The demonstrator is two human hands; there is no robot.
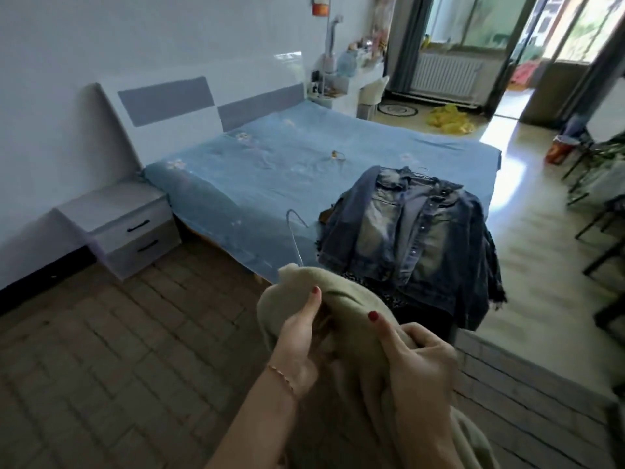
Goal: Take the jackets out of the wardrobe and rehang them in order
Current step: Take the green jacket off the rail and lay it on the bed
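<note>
Beige jacket [341, 309] bunched in both my hands, left hand [297, 343] and right hand [419, 363] gripping it, hanger [296, 238] attached; denim jackets [416, 238] piled on the bed [304, 164] (rehanging, I judge, remains).

You had a bed [304, 157] with a blue cover against the white wall, a grey nightstand [125, 225] at its head corner, a radiator [443, 77] under the far window, and yellow cloth [449, 121] on the floor beyond.

jackets [416, 231] on bed [270, 157] corner
</note>
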